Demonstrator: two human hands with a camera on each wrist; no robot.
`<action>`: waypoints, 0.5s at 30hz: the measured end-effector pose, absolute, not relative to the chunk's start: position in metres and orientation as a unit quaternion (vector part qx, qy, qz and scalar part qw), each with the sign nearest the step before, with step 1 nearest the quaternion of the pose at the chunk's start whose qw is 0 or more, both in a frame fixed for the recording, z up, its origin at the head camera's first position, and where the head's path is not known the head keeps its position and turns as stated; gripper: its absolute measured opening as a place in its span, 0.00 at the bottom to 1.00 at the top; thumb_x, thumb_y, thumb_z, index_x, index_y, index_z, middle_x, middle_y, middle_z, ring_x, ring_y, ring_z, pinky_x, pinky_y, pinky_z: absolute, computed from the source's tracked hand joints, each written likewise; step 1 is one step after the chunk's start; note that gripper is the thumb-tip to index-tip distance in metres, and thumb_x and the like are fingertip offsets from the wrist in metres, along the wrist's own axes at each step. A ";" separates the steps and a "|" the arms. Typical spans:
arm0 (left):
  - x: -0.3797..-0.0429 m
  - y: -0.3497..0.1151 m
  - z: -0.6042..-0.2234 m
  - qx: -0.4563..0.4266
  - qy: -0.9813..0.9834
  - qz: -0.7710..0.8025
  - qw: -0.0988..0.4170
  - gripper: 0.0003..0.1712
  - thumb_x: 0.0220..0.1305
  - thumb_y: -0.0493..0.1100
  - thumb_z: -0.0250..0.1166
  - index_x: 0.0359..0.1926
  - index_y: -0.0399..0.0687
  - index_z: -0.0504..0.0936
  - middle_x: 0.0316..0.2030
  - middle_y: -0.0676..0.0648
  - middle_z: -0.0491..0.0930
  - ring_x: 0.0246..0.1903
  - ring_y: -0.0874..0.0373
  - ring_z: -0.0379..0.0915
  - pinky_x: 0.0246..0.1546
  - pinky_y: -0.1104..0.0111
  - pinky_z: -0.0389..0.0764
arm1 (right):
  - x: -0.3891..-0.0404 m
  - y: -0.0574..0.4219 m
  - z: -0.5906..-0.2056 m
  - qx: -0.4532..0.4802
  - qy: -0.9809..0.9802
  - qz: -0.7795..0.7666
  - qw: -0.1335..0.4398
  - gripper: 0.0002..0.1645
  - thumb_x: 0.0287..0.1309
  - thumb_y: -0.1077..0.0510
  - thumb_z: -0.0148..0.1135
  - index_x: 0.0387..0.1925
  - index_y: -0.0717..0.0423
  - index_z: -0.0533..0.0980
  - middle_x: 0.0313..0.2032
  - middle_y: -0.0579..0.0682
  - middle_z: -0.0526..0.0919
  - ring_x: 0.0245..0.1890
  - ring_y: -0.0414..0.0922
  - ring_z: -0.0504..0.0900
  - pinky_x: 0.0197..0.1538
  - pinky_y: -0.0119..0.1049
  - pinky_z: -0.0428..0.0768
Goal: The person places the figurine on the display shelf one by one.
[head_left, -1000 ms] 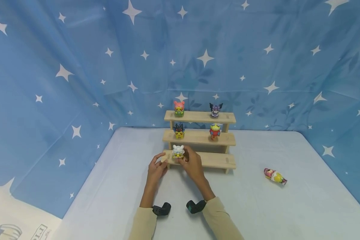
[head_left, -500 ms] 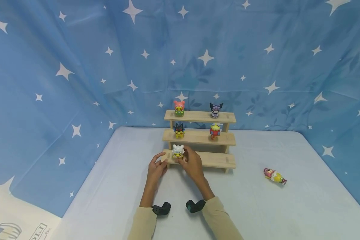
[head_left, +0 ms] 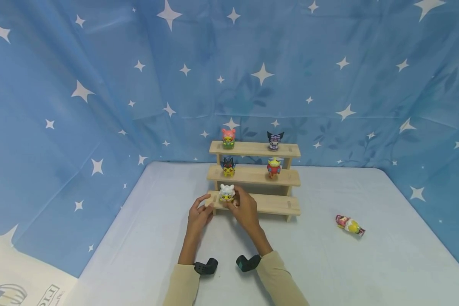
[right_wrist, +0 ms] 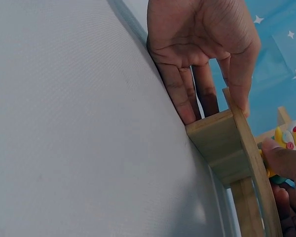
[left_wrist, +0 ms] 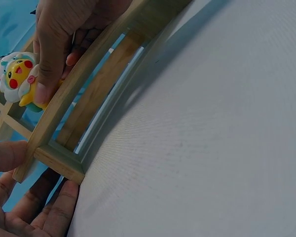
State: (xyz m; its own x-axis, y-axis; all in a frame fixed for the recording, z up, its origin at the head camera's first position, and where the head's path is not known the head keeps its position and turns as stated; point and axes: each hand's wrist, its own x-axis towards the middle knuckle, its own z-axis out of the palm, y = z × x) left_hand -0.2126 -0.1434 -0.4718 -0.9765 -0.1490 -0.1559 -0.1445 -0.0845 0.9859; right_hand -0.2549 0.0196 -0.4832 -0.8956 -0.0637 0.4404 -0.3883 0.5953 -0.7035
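A small yellow figurine in a white fluffy hood [head_left: 227,192] stands on the left part of the lowest step of a wooden three-tier display stand [head_left: 271,204]. My right hand [head_left: 245,210] pinches it from the right side, thumb in front; the other fingers are partly hidden behind it. At the stand's left end my left hand [head_left: 199,216] holds the lowest board and its leg. In the left wrist view, one fingertip of that left hand [left_wrist: 39,212] touches the board's end while other fingers lie against the leg. The figurine [left_wrist: 20,76] faces outward, upright on the board.
On the middle step stand a dark-hooded yellow figurine [head_left: 228,167] and a red-and-green figurine [head_left: 274,168]. The top step bears a pink-hooded figurine [head_left: 228,139] and a black-eared purple figurine [head_left: 274,140]. Another figurine [head_left: 350,225] lies on the white table [head_left: 329,272] to the right.
The hooded figurine has shifted very slightly in my right hand's pinch. My left hand keeps its place at the stand's end.
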 end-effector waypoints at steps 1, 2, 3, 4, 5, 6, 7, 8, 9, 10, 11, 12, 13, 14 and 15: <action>-0.213 -0.144 -0.472 0.108 -0.676 -0.729 0.002 0.26 0.68 0.39 0.61 0.66 0.46 0.71 0.42 0.43 0.85 0.43 0.55 0.79 0.48 0.61 0.80 | -0.255 0.019 -0.483 0.128 -0.873 0.431 0.187 0.35 0.42 0.55 0.80 0.54 0.57 0.76 0.36 0.51 0.86 0.31 0.41 0.79 0.35 0.34 0.74; -0.213 -0.144 -0.472 0.107 -0.675 -0.730 0.002 0.26 0.68 0.39 0.61 0.66 0.46 0.71 0.42 0.43 0.85 0.42 0.55 0.79 0.48 0.61 0.80 | -0.255 0.019 -0.483 0.126 -0.874 0.431 0.186 0.35 0.42 0.55 0.80 0.54 0.57 0.76 0.36 0.51 0.86 0.31 0.41 0.79 0.36 0.34 0.74; -0.213 -0.144 -0.472 0.107 -0.674 -0.731 0.003 0.26 0.68 0.38 0.61 0.66 0.46 0.71 0.41 0.43 0.85 0.42 0.56 0.79 0.47 0.62 0.80 | -0.254 0.019 -0.482 0.125 -0.874 0.432 0.184 0.35 0.42 0.55 0.80 0.54 0.56 0.76 0.36 0.51 0.86 0.31 0.41 0.79 0.36 0.34 0.74; -0.212 -0.143 -0.472 0.106 -0.673 -0.732 0.003 0.26 0.68 0.38 0.61 0.66 0.45 0.71 0.41 0.44 0.85 0.41 0.56 0.79 0.47 0.62 0.80 | -0.254 0.019 -0.482 0.123 -0.875 0.432 0.182 0.35 0.42 0.55 0.80 0.54 0.56 0.76 0.36 0.51 0.86 0.31 0.41 0.79 0.36 0.35 0.74; -0.212 -0.143 -0.472 0.106 -0.673 -0.732 0.003 0.26 0.68 0.38 0.61 0.66 0.45 0.71 0.40 0.44 0.85 0.41 0.56 0.78 0.46 0.62 0.80 | -0.255 0.019 -0.482 0.122 -0.875 0.434 0.179 0.35 0.42 0.55 0.80 0.55 0.56 0.76 0.37 0.51 0.86 0.32 0.42 0.79 0.37 0.35 0.75; -0.212 -0.143 -0.471 0.105 -0.673 -0.732 0.004 0.26 0.68 0.38 0.61 0.66 0.45 0.71 0.40 0.43 0.85 0.40 0.56 0.78 0.46 0.62 0.80 | -0.254 0.019 -0.482 0.122 -0.875 0.435 0.177 0.36 0.42 0.55 0.80 0.55 0.56 0.76 0.37 0.52 0.86 0.32 0.42 0.79 0.37 0.35 0.75; -0.212 -0.143 -0.471 0.105 -0.674 -0.731 0.004 0.26 0.68 0.38 0.61 0.66 0.45 0.71 0.40 0.43 0.85 0.41 0.56 0.78 0.47 0.62 0.80 | -0.255 0.019 -0.482 0.122 -0.875 0.435 0.175 0.36 0.43 0.55 0.80 0.55 0.57 0.76 0.38 0.52 0.86 0.33 0.42 0.80 0.37 0.36 0.75; -0.211 -0.143 -0.470 0.106 -0.675 -0.730 0.005 0.26 0.68 0.38 0.61 0.66 0.45 0.71 0.40 0.43 0.85 0.42 0.56 0.79 0.47 0.62 0.80 | -0.255 0.020 -0.482 0.123 -0.875 0.434 0.174 0.36 0.43 0.55 0.80 0.55 0.57 0.76 0.38 0.52 0.86 0.33 0.42 0.80 0.37 0.36 0.76; -0.211 -0.143 -0.470 0.107 -0.676 -0.729 0.005 0.25 0.68 0.38 0.61 0.65 0.45 0.71 0.41 0.44 0.85 0.42 0.55 0.79 0.48 0.61 0.80 | -0.255 0.020 -0.482 0.124 -0.875 0.434 0.174 0.36 0.43 0.55 0.80 0.55 0.57 0.76 0.38 0.52 0.86 0.33 0.42 0.80 0.37 0.36 0.76; -0.211 -0.143 -0.469 0.109 -0.677 -0.728 0.004 0.25 0.68 0.38 0.61 0.66 0.46 0.71 0.41 0.43 0.85 0.43 0.55 0.79 0.49 0.61 0.80 | -0.255 0.020 -0.482 0.125 -0.876 0.432 0.174 0.36 0.43 0.55 0.79 0.55 0.58 0.76 0.38 0.52 0.86 0.32 0.42 0.80 0.37 0.36 0.76; -0.211 -0.143 -0.469 0.110 -0.679 -0.726 0.004 0.25 0.68 0.38 0.61 0.66 0.46 0.71 0.42 0.43 0.85 0.44 0.54 0.79 0.50 0.60 0.80 | -0.255 0.020 -0.482 0.126 -0.877 0.429 0.173 0.36 0.43 0.55 0.79 0.56 0.58 0.76 0.38 0.52 0.86 0.32 0.42 0.80 0.37 0.36 0.75; -0.211 -0.143 -0.469 0.111 -0.679 -0.726 0.003 0.25 0.68 0.38 0.60 0.66 0.46 0.71 0.42 0.43 0.85 0.45 0.53 0.79 0.50 0.60 0.80 | -0.255 0.021 -0.483 0.127 -0.878 0.428 0.173 0.36 0.44 0.55 0.79 0.56 0.59 0.75 0.38 0.52 0.86 0.33 0.42 0.80 0.37 0.36 0.75; -0.212 -0.143 -0.470 0.112 -0.680 -0.725 0.003 0.25 0.68 0.38 0.60 0.66 0.46 0.71 0.42 0.44 0.85 0.46 0.53 0.79 0.51 0.59 0.80 | -0.255 0.021 -0.483 0.128 -0.880 0.424 0.173 0.36 0.44 0.55 0.79 0.56 0.59 0.75 0.39 0.52 0.86 0.33 0.42 0.79 0.37 0.36 0.75; -0.212 -0.143 -0.471 0.112 -0.679 -0.725 0.002 0.25 0.68 0.38 0.61 0.66 0.46 0.71 0.42 0.44 0.85 0.46 0.52 0.79 0.51 0.59 0.80 | -0.255 0.021 -0.483 0.128 -0.881 0.421 0.174 0.36 0.44 0.54 0.79 0.56 0.59 0.75 0.39 0.52 0.86 0.33 0.42 0.79 0.37 0.36 0.74; -0.213 -0.143 -0.473 0.111 -0.679 -0.726 0.002 0.26 0.68 0.38 0.61 0.66 0.46 0.71 0.42 0.44 0.85 0.46 0.52 0.79 0.51 0.58 0.80 | -0.255 0.021 -0.483 0.129 -0.881 0.421 0.175 0.36 0.44 0.55 0.79 0.56 0.59 0.75 0.39 0.52 0.86 0.33 0.42 0.79 0.37 0.36 0.74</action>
